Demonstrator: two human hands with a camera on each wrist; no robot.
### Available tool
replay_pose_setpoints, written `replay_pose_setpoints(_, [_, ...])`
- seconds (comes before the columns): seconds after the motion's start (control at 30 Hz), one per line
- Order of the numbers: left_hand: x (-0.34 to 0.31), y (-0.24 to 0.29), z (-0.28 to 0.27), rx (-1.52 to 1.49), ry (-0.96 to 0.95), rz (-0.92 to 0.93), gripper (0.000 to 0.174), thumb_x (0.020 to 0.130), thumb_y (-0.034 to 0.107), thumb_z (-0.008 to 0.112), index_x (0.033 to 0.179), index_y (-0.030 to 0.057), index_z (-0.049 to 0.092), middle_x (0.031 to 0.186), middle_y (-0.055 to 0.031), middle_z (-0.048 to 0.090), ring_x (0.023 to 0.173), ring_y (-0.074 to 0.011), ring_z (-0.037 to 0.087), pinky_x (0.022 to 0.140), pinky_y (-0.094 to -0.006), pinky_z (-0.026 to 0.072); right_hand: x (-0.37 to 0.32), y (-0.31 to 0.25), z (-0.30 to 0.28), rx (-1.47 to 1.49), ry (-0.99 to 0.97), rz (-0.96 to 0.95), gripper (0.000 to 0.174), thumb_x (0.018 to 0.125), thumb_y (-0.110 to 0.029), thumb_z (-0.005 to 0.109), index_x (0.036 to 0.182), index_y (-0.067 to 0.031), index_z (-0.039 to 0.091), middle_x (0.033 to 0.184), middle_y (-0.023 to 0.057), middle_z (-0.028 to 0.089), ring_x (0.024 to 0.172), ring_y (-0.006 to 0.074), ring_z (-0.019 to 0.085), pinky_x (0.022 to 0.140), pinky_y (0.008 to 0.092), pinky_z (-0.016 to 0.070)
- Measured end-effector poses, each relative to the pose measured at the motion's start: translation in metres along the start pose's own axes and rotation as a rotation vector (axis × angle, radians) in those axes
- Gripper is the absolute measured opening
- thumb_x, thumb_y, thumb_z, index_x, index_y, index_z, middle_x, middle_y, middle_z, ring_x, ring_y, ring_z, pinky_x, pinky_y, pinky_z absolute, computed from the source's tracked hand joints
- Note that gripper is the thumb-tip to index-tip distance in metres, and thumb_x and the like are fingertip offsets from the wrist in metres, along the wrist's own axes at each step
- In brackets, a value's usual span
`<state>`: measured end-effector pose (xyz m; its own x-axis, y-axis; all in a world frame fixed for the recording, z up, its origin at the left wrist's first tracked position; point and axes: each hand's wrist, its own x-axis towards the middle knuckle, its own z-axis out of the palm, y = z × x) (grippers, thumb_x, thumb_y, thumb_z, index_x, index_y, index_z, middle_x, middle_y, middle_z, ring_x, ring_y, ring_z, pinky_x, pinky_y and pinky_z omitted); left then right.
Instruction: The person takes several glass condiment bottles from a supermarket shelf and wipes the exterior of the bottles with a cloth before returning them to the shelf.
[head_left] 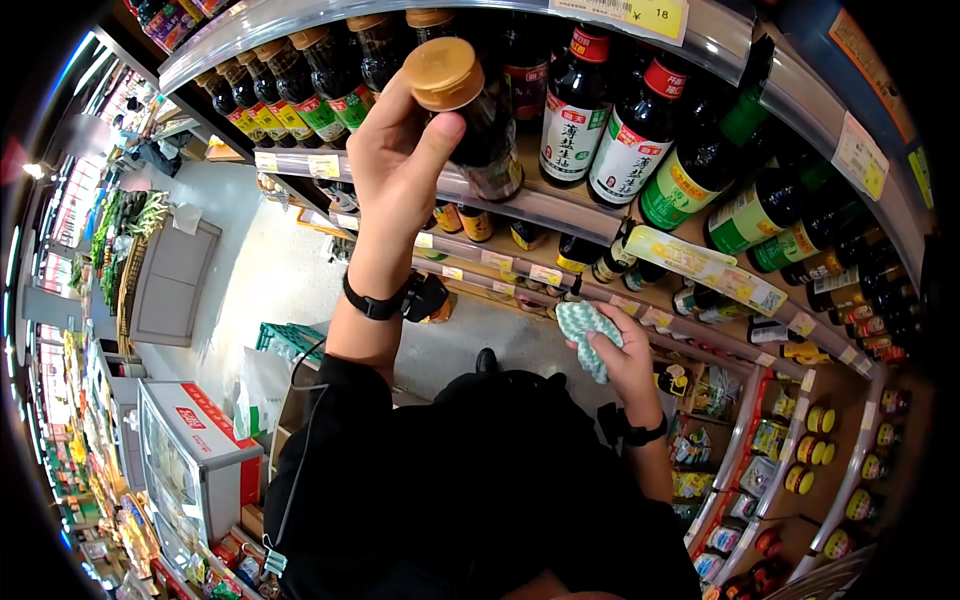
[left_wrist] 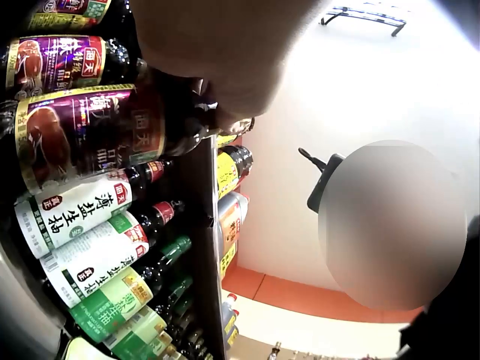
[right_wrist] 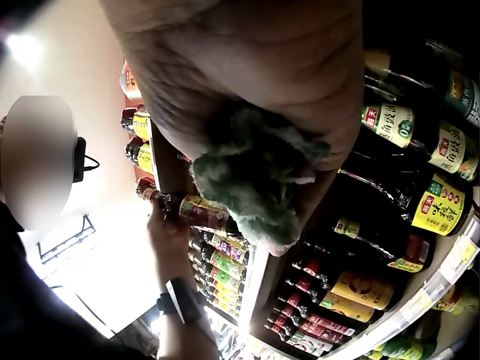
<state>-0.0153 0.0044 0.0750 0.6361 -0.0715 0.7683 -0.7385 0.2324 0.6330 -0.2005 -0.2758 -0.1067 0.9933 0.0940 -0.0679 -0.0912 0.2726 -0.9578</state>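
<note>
My left hand (head_left: 395, 170) grips a dark soy sauce bottle (head_left: 492, 145) by its neck, just under the gold cap (head_left: 443, 75). The bottle stands close in front of the upper shelf, its purple label (left_wrist: 94, 135) facing the left wrist camera. Beside it on that shelf are white-labelled soy sauce bottles (head_left: 575, 125) with red caps. Lower down, my right hand (head_left: 628, 365) holds a crumpled pale green and white cloth (head_left: 588, 338), which bunches under the palm in the right wrist view.
Green-labelled bottles (head_left: 682, 175) continue along the shelf to the right. A price rail (head_left: 580, 220) edges the shelf, with more bottles underneath. Jars (head_left: 820, 420) fill racks at lower right. A freezer chest (head_left: 190, 450) and a vegetable stand (head_left: 175, 270) are off to the left.
</note>
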Motion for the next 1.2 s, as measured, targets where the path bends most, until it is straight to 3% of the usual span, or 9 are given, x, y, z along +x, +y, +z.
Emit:
replay_pose_setpoints(0.1, [0.007,-0.006,0.007,0.111,-0.005,0.002,0.053,0.110,0.023,0.072,0.149,-0.0110,0.062,0.140,-0.0206,0.073,0.130,-0.0242,0.069,0.119,-0.0383,0.0481,-0.004,0.001,-0.001,-0.015,0.020,-0.007,0.041,0.106,0.004,0.061,0.147,0.0097,0.061,0.130,0.0144,0.076,0.108,0.0205,0.078,0.095,0.0322,0.0619])
replay_pose_setpoints(0.17, [0.011,-0.010,0.007,0.090,0.008,0.002,0.052,0.111,0.023,0.071,0.150,-0.0101,0.062,0.139,-0.0198,0.074,0.130,-0.0236,0.069,0.119,-0.0380,0.0482,-0.005,0.001,-0.003,-0.041,0.021,0.048,0.044,0.105,0.004,0.062,0.148,0.0118,0.057,0.134,0.0195,0.073,0.112,0.0260,0.077,0.097,0.0397,0.0657])
replay_pose_setpoints(0.33, [0.017,-0.022,0.016,0.000,0.043,0.022,0.046,0.116,0.020,0.063,0.151,-0.0090,0.060,0.141,-0.0171,0.073,0.130,-0.0217,0.068,0.117,-0.0349,0.0489,-0.006,0.005,-0.006,0.001,0.068,-0.002,0.044,0.105,0.003,0.062,0.148,0.0126,0.057,0.135,0.0198,0.073,0.114,0.0264,0.077,0.097,0.0408,0.0657])
replay_pose_setpoints(0.37, [0.018,-0.023,0.015,-0.041,0.022,0.002,0.048,0.115,0.015,0.066,0.156,-0.0090,0.056,0.146,-0.0126,0.071,0.132,-0.0158,0.065,0.114,-0.0295,0.0485,-0.007,0.005,-0.007,0.005,0.080,-0.008,0.044,0.105,0.003,0.062,0.148,0.0129,0.057,0.134,0.0199,0.073,0.115,0.0267,0.077,0.097,0.0412,0.0656])
replay_pose_setpoints(0.73, [0.025,-0.041,0.036,0.046,0.049,-0.034,0.049,0.116,0.015,0.063,0.158,-0.0083,0.052,0.144,-0.0129,0.071,0.131,-0.0152,0.065,0.113,-0.0294,0.0480,-0.014,-0.001,-0.009,0.005,0.140,0.016,0.044,0.105,0.002,0.062,0.147,0.0140,0.057,0.131,0.0208,0.075,0.108,0.0258,0.079,0.094,0.0380,0.0646])
replay_pose_setpoints(0.87, [0.031,-0.040,0.046,0.274,0.102,0.125,0.046,0.116,0.008,0.058,0.158,-0.0087,0.051,0.152,-0.0162,0.067,0.139,-0.0201,0.063,0.119,-0.0324,0.0448,-0.013,0.000,-0.014,0.002,0.128,0.001,0.044,0.106,0.004,0.061,0.149,0.0116,0.058,0.136,0.0195,0.073,0.109,0.0254,0.078,0.094,0.0363,0.0647])
replay_pose_setpoints(1.0, [0.037,-0.039,0.050,0.652,0.129,0.158,0.045,0.116,0.006,0.056,0.159,-0.0042,0.050,0.143,-0.0246,0.073,0.134,-0.0259,0.069,0.112,-0.0345,0.0509,-0.011,0.007,-0.018,0.039,0.134,0.010,0.044,0.107,0.004,0.061,0.150,0.0114,0.057,0.135,0.0191,0.073,0.109,0.0250,0.078,0.095,0.0368,0.0649])
replay_pose_setpoints(1.07, [0.039,-0.039,0.053,0.714,0.133,0.214,0.046,0.114,0.006,0.056,0.159,-0.0034,0.047,0.134,-0.0286,0.073,0.116,-0.0437,0.074,0.101,-0.0426,0.0569,-0.012,0.013,-0.020,0.060,0.130,0.008,0.045,0.107,0.004,0.061,0.152,0.0114,0.056,0.136,0.0189,0.072,0.111,0.0247,0.078,0.096,0.0375,0.0651])
replay_pose_setpoints(1.2, [0.042,-0.041,0.057,0.589,0.096,0.152,0.053,0.113,0.009,0.064,0.160,-0.0043,0.044,0.143,-0.0251,0.070,0.129,-0.0276,0.069,0.110,-0.0378,0.0521,-0.011,0.010,-0.015,0.067,0.143,-0.006,0.043,0.106,0.003,0.062,0.148,0.0110,0.059,0.131,0.0172,0.075,0.105,0.0240,0.078,0.094,0.0362,0.0641])
